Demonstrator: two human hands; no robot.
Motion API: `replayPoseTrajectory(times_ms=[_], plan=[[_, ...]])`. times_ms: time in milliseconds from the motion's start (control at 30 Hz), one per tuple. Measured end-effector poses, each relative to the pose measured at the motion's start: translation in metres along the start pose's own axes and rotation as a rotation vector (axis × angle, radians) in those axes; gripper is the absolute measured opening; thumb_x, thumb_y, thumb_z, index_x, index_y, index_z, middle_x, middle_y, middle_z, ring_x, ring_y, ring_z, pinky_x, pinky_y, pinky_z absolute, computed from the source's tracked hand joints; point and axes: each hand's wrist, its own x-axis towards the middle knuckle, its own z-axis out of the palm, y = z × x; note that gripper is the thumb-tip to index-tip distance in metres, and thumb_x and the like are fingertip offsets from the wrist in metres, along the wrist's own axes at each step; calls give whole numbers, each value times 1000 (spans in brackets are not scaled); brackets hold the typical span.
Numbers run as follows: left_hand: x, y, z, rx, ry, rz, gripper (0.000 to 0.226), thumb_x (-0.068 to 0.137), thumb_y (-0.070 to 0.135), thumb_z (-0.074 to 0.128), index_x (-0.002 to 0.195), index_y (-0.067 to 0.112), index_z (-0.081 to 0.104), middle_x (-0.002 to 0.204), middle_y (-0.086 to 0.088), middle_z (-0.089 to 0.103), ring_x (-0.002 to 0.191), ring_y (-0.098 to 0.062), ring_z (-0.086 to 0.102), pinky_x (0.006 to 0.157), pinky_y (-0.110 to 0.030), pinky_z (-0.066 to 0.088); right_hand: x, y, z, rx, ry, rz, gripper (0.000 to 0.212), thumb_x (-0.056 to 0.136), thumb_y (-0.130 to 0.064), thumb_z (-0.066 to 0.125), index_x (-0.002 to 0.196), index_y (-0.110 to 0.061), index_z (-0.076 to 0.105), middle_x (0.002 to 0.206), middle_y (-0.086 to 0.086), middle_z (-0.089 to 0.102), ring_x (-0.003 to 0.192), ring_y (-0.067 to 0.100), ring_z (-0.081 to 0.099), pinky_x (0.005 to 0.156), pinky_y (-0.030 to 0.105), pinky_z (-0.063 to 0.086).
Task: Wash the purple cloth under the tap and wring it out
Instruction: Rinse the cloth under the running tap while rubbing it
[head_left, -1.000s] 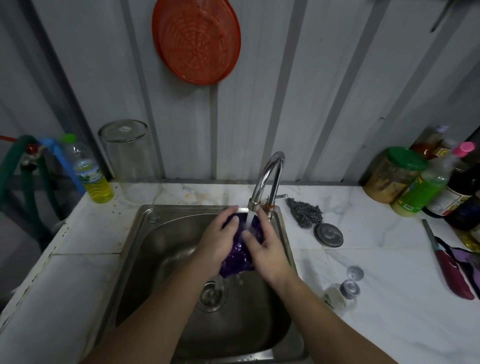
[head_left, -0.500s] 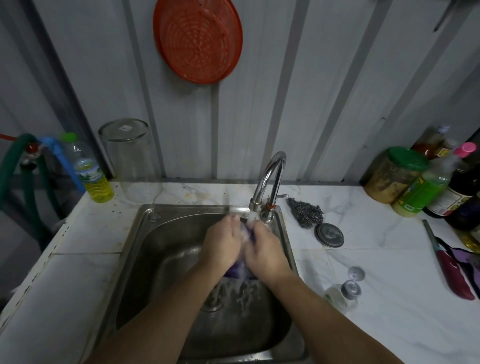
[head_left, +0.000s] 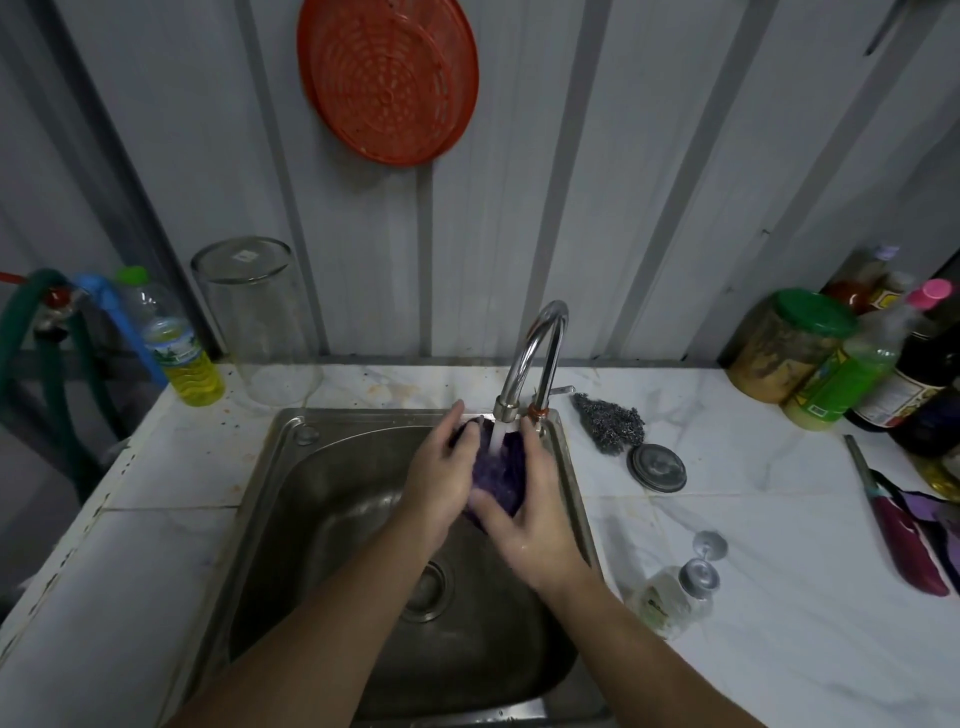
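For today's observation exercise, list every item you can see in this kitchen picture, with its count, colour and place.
purple cloth: 1, purple, under the running tap
tap: 1, chrome, behind the sink
sink: 1, steel, set in the counter
counter: 1, white marble
colander: 1, orange, on the wall
glass jar: 1, clear, upturned, back left
oil bottle: 1, yellow, far left
steel scourer: 1, grey, right of the tap
sink plug: 1, metal, beside the scourer
green-lidded jar: 1, back right
knife: 1, red handle, right edge
left hand: holds the cloth
right hand: holds the cloth
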Motion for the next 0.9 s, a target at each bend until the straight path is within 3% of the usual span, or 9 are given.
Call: replayPoseTrajectory(times_ms=[67, 200, 333, 433, 533, 633, 733, 800, 900], plan=[[-3, 3, 1, 36, -44, 2, 37, 103, 40, 52, 140, 45, 55, 126, 12, 66, 108, -3, 66, 80, -19, 57, -5, 6, 2, -117, -58, -49, 96, 86, -48, 69, 160, -29, 10, 150, -10, 26, 140, -10, 26, 106, 1, 27], [-6, 4, 2, 171, -8, 67, 27, 104, 39, 47, 104, 34, 74, 97, 6, 78, 89, -7, 73, 82, -35, 60, -1, 14, -1, -257, -81, -98, 66, 92, -42, 58, 151, -35, 29, 144, -3, 34, 127, -28, 24, 100, -3, 28], [-7, 4, 2, 198, 71, 72, 41, 106, 40, 41, 80, 23, 68, 74, 2, 71, 69, -12, 69, 62, -27, 49, 7, 9, -3, -311, -81, 2, 34, 86, -43, 40, 118, -42, 50, 118, -9, 52, 104, -8, 51, 94, 26, 48], [-8, 0, 2, 283, 109, 61, 47, 107, 43, 39, 81, 18, 68, 78, -3, 71, 77, -19, 69, 67, -35, 52, 9, 6, -3, -297, -92, -52, 26, 91, -42, 43, 110, -35, 59, 107, -6, 63, 98, 6, 59, 88, 23, 48], [-10, -2, 3, 219, 168, 15, 44, 106, 42, 40, 83, 18, 70, 81, -4, 72, 79, -21, 69, 66, -32, 50, 13, 7, 0, -118, -28, 41, 14, 96, -46, 46, 92, -45, 60, 85, -17, 67, 82, -2, 63, 72, 10, 45], [-11, -2, 6, 150, 186, 15, 32, 106, 33, 43, 93, 21, 69, 91, -4, 74, 80, -16, 71, 63, -25, 54, 22, 14, 8, 249, 163, 341, 20, 102, -38, 50, 115, -27, 61, 94, -10, 70, 82, -4, 68, 73, 14, 55], [-12, 5, 8, -57, 91, -27, 38, 100, 7, 51, 125, 35, 58, 112, 9, 66, 98, -10, 68, 72, -22, 57, 27, 22, 9, 615, 224, 632, 32, 101, -25, 59, 131, -14, 57, 116, 14, 72, 105, 31, 71, 95, 54, 57], [-13, 8, 7, -128, 45, -91, 45, 93, -1, 50, 112, 37, 64, 109, 7, 71, 94, -12, 71, 70, -26, 60, 21, 18, 9, 557, 237, 546, 36, 98, -16, 64, 133, -17, 58, 123, 15, 70, 112, 33, 68, 100, 56, 53], [-11, 13, 12, -101, 120, -155, 31, 101, 16, 48, 89, 29, 74, 102, -11, 78, 90, -25, 74, 83, -42, 62, 1, 6, 12, 234, 221, 197, 51, 93, -24, 64, 142, -23, 50, 134, 6, 59, 124, 18, 59, 106, 35, 50]])
